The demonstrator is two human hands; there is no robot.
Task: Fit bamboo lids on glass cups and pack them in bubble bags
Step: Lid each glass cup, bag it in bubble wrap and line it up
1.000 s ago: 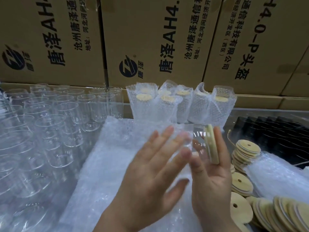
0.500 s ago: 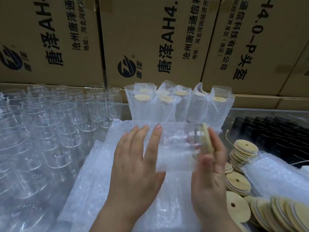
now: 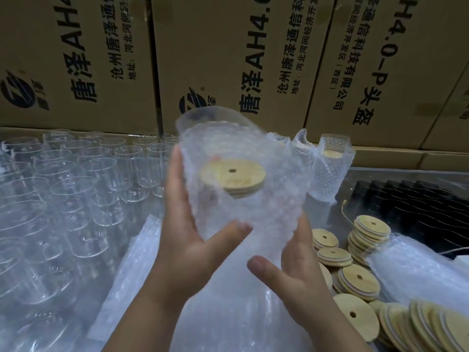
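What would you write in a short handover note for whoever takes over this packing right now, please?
Left hand: grips the bag on its left side, thumb in front.
Right hand: holds the same bag lower down, on its right.
The bag is lifted upright; inside is a cup with its lid on.
Done: several packed cups stand at the back by the boxes.
Left: set this one with them, then carry on. Bare cups are on the left, loose lids on the right, spare bags beneath the hands.
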